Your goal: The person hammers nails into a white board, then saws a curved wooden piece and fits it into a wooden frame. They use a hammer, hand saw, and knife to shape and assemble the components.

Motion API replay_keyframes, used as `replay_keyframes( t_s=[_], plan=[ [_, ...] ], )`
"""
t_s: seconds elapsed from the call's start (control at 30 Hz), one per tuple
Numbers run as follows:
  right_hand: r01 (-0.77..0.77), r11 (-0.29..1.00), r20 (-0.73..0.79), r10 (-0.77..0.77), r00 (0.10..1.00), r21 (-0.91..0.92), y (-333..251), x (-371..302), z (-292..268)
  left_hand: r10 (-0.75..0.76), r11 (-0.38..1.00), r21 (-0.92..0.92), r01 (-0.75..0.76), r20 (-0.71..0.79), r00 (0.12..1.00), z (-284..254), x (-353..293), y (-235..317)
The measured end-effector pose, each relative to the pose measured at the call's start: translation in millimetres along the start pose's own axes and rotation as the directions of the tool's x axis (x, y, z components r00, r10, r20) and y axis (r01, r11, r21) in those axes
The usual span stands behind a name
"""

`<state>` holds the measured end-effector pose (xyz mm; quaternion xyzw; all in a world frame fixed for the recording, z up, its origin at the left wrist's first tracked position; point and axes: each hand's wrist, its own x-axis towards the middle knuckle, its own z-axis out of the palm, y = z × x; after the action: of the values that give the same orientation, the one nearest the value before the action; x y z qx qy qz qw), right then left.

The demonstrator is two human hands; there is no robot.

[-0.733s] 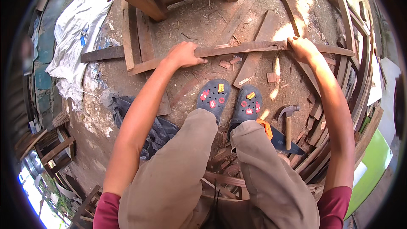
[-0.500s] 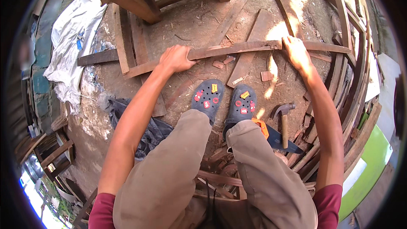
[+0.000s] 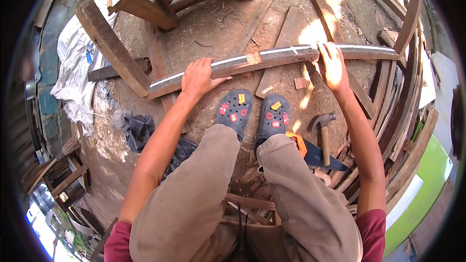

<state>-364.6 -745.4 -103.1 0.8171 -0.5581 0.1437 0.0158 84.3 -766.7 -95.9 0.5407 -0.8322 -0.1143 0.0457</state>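
Note:
My left hand (image 3: pixel 197 78) is closed over the left part of a long wooden beam (image 3: pixel 284 57), its thumb stretched along the near side. Farther right, my right hand (image 3: pixel 333 69) grips the same beam with its fingers over the top. A white strip runs along the beam's upper face, and a pale notch shows near the middle. At the left end a wooden leg (image 3: pixel 112 48) is joined to it, slanting up and away. Another upright piece (image 3: pixel 408 21) meets its right end. Together they form a wooden frame, held in front of my feet.
By my right foot lie a hammer (image 3: pixel 324 136) and a handsaw (image 3: pixel 318 153) with an orange handle. Wooden planks (image 3: pixel 286 43) lie on the ground beyond, and stacked timber (image 3: pixel 403 116) lines the right. A wooden chair (image 3: pixel 155 9) stands far left, near a white sheet (image 3: pixel 77 63).
The frame has rolled in my hands: its legs now slant upward and the white-striped face shows on top. Both hands are still on the beam.

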Motion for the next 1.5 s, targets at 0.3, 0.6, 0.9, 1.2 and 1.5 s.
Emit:
replay_keyframes(
  t_s=[0.3, 0.6, 0.9, 1.2, 1.5],
  plan=[
    [-0.09, 0.995, -0.013, 0.091, 0.996, 0.045, -13, -23, -5, -0.039, 0.999, 0.006, 0.039, -0.019, 0.999, -1, -5, 16],
    [-0.515, 0.78, 0.091, 0.52, 0.849, 0.355, -160, -158, -91, -0.017, 0.995, 0.098, 0.023, -0.067, 0.998, 18, -15, 19],
    [-0.755, 0.602, 0.668, 0.677, 0.309, -0.262, -198, -326, -93, 0.007, 0.983, 0.18, 0.021, -0.153, 0.988, 28, -16, 19],
    [-0.686, 0.648, 0.664, 0.676, 0.318, -0.331, -183, -377, -76, -0.04, 0.988, 0.143, 0.059, -0.131, 0.991, 27, -15, 23],
    [-0.941, 0.329, 0.516, 0.794, 0.323, 0.082, -197, -271, -95, -0.041, 0.996, 0.066, 0.052, -0.16, 0.986, 27, -18, 18]
  ],
)
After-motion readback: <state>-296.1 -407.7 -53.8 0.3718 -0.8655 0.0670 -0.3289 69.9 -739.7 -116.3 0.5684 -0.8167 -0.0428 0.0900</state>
